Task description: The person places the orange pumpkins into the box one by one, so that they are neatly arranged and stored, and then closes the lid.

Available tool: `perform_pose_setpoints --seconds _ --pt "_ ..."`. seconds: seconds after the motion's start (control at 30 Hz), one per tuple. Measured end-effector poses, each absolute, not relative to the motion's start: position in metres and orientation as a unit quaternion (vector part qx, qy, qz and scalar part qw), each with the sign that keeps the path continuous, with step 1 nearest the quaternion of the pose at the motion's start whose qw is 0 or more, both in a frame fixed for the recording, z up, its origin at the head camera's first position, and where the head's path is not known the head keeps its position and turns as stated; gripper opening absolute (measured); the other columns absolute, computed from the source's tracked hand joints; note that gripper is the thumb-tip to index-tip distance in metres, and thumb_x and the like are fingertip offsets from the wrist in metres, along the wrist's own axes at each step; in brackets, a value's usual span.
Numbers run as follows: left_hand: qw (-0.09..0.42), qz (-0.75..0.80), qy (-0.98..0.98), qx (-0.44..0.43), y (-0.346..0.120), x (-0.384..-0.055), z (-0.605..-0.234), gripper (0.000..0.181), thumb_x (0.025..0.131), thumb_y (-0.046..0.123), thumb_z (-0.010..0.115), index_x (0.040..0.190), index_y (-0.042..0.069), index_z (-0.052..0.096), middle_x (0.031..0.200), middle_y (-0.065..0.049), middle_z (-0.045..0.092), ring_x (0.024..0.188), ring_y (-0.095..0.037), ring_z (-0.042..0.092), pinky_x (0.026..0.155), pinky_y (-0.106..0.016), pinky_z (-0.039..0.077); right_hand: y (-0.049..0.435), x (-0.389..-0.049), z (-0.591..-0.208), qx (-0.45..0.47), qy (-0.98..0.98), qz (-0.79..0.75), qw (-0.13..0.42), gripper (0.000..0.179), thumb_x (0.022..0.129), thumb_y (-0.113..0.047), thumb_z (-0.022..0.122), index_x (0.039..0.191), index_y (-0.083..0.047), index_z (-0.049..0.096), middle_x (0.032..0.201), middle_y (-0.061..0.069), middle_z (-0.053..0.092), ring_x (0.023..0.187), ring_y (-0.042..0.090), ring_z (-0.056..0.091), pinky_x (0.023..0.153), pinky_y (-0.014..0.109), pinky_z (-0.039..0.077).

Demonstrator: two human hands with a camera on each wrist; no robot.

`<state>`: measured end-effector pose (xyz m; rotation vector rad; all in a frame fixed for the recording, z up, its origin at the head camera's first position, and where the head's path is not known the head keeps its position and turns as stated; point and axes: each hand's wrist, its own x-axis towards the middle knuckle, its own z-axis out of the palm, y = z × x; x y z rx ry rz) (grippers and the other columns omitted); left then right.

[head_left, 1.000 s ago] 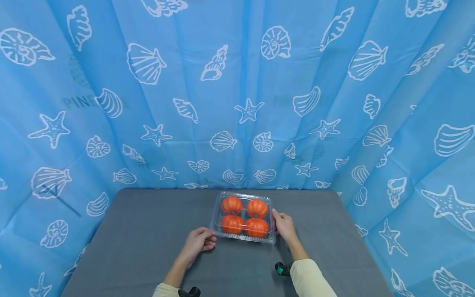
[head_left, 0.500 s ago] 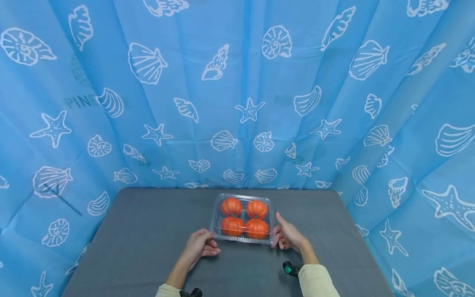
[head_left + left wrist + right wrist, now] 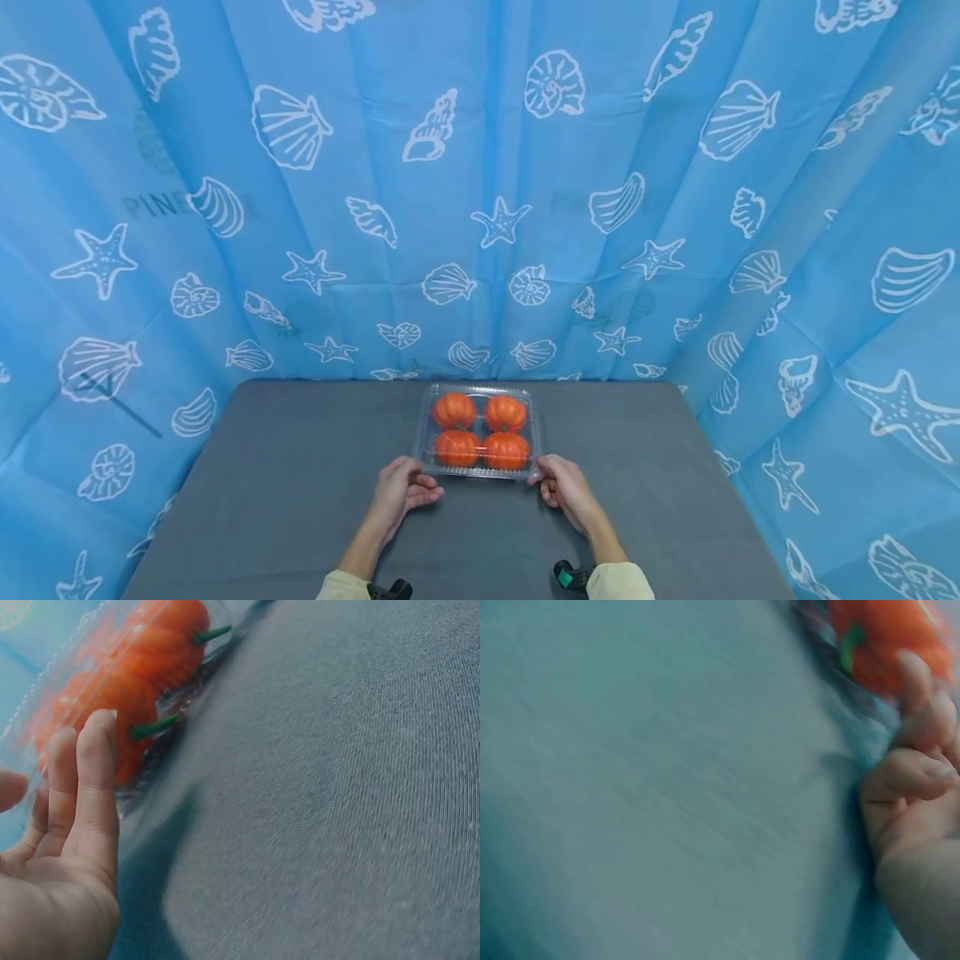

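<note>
A clear plastic clamshell box [image 3: 477,473] sits on the grey table, with several orange toy pumpkins [image 3: 457,448] inside and its transparent lid down over them. At its front left corner my left hand [image 3: 401,490] holds the rim between thumb and index finger. The other left fingers [image 3: 96,772] stand loosely extended beside the box in the left wrist view. My right hand [image 3: 564,487] pinches the front right corner, its remaining fingers curled below. In the right wrist view, the right hand [image 3: 922,780] is blurred and the pinch point is partly hidden; one pumpkin [image 3: 881,652] shows beyond it.
Grey cloth covers the table [image 3: 315,433]. Behind it and along both sides hangs a blue curtain [image 3: 480,333] with white shell and starfish prints. Black wrist straps [image 3: 573,575] show near the pale sleeves.
My right hand has moved from the box's right side to its front right corner, with a release between. The box has shifted slightly left and back. My left hand has stayed near its corner.
</note>
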<state>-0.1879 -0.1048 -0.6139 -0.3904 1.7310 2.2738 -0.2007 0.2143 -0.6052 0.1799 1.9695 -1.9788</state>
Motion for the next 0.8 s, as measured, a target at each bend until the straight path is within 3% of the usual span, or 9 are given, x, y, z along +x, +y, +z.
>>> perform_pose_setpoints --seconds 0.1,0.23,0.53,0.8 --pt "0.110 0.790 0.590 -0.127 -0.099 -0.188 -0.616 0.014 0.098 0.012 0.043 0.094 0.002 0.053 0.073 -0.005 0.068 0.072 -0.021 0.076 0.072 -0.037 0.064 0.206 -0.196 -0.613 0.079 0.670 -0.729 0.117 0.025 0.102 -0.022 0.049 0.095 -0.002 0.062 0.079 0.002 0.067 0.053 0.009 0.046 0.048 0.021 0.040" --pt "0.102 0.801 0.580 -0.112 -0.096 -0.186 -0.619 0.016 0.100 0.013 0.046 0.089 0.006 0.055 0.075 -0.005 0.071 0.075 -0.021 0.076 0.075 -0.038 0.064 0.202 -0.193 -0.618 0.090 0.671 -0.731 0.088 0.022 0.100 -0.019 0.050 0.090 -0.003 0.062 0.079 0.003 0.065 0.052 0.009 0.044 0.046 0.021 0.038" --pt "0.108 0.825 0.550 -0.076 -0.106 -0.185 -0.636 0.017 0.103 0.013 0.050 0.087 0.011 0.057 0.080 -0.003 0.076 0.084 -0.022 0.076 0.082 -0.038 0.063 0.197 -0.188 -0.623 0.089 0.704 -0.700 0.075 0.026 0.099 -0.014 0.049 0.087 0.005 0.061 0.070 0.001 0.062 0.049 0.006 0.036 0.043 0.018 0.027" --pt "0.127 0.834 0.534 -0.058 -0.114 -0.188 -0.641 0.012 0.102 0.014 0.053 0.092 0.012 0.060 0.087 -0.002 0.074 0.091 -0.022 0.075 0.085 -0.036 0.061 0.200 -0.187 -0.624 0.079 0.684 -0.720 0.085 0.021 0.100 -0.014 0.050 0.084 -0.004 0.060 0.062 -0.005 0.052 0.047 0.005 0.038 0.042 0.017 0.029"
